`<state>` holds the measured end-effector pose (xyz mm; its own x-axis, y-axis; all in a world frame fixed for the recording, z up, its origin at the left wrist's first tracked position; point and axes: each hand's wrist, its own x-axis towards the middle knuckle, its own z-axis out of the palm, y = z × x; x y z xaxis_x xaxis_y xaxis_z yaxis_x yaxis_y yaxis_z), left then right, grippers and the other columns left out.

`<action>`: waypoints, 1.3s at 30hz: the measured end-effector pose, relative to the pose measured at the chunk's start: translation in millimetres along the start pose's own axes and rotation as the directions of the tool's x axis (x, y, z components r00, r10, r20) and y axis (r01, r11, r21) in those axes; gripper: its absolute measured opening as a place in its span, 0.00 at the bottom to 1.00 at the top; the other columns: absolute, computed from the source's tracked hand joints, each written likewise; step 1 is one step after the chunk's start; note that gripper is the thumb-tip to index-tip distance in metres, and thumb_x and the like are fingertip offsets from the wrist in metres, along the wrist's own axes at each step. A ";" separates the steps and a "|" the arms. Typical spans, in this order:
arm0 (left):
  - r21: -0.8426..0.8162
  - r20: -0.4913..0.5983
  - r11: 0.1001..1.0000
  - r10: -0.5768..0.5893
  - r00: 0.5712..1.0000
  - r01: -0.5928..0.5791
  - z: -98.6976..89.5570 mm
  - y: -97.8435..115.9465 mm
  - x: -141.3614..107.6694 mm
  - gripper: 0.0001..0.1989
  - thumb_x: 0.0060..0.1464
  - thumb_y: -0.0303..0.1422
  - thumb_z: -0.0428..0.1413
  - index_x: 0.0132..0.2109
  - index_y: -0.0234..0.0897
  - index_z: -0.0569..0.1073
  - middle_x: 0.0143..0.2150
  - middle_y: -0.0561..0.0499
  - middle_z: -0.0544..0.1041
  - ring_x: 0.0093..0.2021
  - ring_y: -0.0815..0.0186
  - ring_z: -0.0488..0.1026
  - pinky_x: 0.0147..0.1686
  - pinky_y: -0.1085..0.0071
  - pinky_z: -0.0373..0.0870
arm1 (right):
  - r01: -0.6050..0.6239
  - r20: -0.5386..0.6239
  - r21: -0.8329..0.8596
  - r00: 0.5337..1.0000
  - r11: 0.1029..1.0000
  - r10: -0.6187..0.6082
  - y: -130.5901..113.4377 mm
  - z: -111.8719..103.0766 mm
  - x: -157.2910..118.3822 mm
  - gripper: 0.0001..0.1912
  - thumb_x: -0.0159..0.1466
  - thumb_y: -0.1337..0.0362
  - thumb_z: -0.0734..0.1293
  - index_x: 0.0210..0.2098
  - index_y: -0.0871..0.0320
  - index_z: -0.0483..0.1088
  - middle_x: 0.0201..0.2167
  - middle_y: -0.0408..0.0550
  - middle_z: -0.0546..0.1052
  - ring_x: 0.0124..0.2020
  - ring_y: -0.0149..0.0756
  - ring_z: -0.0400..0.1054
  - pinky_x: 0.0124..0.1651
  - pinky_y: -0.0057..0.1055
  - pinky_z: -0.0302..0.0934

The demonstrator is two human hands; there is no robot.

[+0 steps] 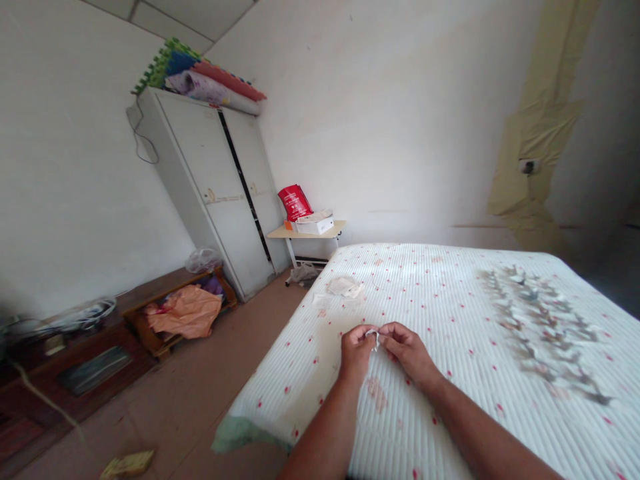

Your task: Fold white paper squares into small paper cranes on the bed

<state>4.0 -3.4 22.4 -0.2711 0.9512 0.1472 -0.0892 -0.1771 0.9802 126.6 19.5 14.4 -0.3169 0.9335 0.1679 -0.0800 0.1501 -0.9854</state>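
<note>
Strip (376, 341) of unclear white material, partly hidden, pinched by left hand (357, 347) and right hand (407, 348).

bare forearms (325, 423) taper to narrower wrists (353, 377) and bare fingers (399, 329).

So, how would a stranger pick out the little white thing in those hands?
Find the big pale bed, ribbed and dotted with red. Over it, the left hand and right hand are close together. Pinched in their fingertips is the small white piece, set apart by being held; the rows of little shapes to the right rest on the bed.
</note>
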 end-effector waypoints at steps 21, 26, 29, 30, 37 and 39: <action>0.242 0.119 0.955 0.148 0.982 -0.173 -3.6 -16.7 1.1 0.16 0.43 0.23 0.49 0.39 0.32 0.76 0.38 0.46 0.78 0.38 0.63 0.73 0.41 0.69 0.67 | 0.251 0.002 -0.532 0.955 0.809 -0.295 7.0 -6.3 -0.4 0.06 0.58 0.63 0.59 0.28 0.56 0.65 0.22 0.41 0.68 0.25 0.31 0.63 0.30 0.26 0.57; 0.229 0.117 0.960 0.140 0.983 -0.164 -2.5 -18.7 3.4 0.16 0.42 0.22 0.48 0.37 0.31 0.76 0.35 0.47 0.78 0.36 0.64 0.73 0.39 0.71 0.68 | 0.341 0.066 -0.591 0.924 0.731 -0.378 4.9 -8.6 -0.1 0.06 0.59 0.64 0.59 0.32 0.57 0.67 0.30 0.46 0.70 0.29 0.32 0.65 0.33 0.28 0.59; 0.221 0.120 0.962 0.136 0.983 -0.160 -1.8 -15.3 2.5 0.16 0.41 0.22 0.49 0.37 0.32 0.76 0.34 0.48 0.78 0.35 0.64 0.73 0.37 0.72 0.68 | 0.339 0.074 -0.601 0.925 0.724 -0.372 4.5 -8.4 -0.1 0.06 0.59 0.64 0.59 0.31 0.57 0.67 0.30 0.46 0.69 0.29 0.33 0.65 0.34 0.28 0.59; 0.211 0.119 0.966 0.128 0.985 -0.151 -1.8 -13.7 1.9 0.16 0.40 0.22 0.49 0.37 0.32 0.76 0.34 0.48 0.78 0.35 0.64 0.73 0.37 0.72 0.67 | 0.324 0.062 -0.602 0.930 0.730 -0.362 4.8 -8.1 0.0 0.06 0.59 0.64 0.59 0.31 0.57 0.66 0.29 0.46 0.69 0.29 0.32 0.65 0.33 0.28 0.58; -0.012 0.128 0.999 -0.051 0.990 0.053 -5.0 -9.8 2.6 0.16 0.44 0.34 0.54 0.39 0.28 0.76 0.29 0.46 0.77 0.29 0.65 0.71 0.30 0.73 0.65 | 0.268 -0.022 -0.488 0.947 0.831 -0.319 5.2 -7.6 1.1 0.06 0.59 0.63 0.58 0.27 0.57 0.63 0.23 0.41 0.67 0.26 0.30 0.62 0.30 0.25 0.57; -0.083 0.142 0.995 -0.042 0.989 0.055 -5.8 -13.0 4.5 0.18 0.45 0.37 0.53 0.39 0.27 0.76 0.29 0.45 0.77 0.29 0.66 0.70 0.29 0.73 0.64 | 0.264 -0.022 -0.455 0.951 0.850 -0.307 4.2 -7.2 0.8 0.07 0.59 0.63 0.57 0.27 0.57 0.62 0.22 0.40 0.66 0.26 0.30 0.62 0.29 0.25 0.56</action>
<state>-1.6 1.7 9.6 -0.1281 0.9841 0.1228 -0.1830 -0.1451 0.9723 132.8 23.2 10.2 -0.2561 0.8491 0.4620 0.2786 0.5225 -0.8059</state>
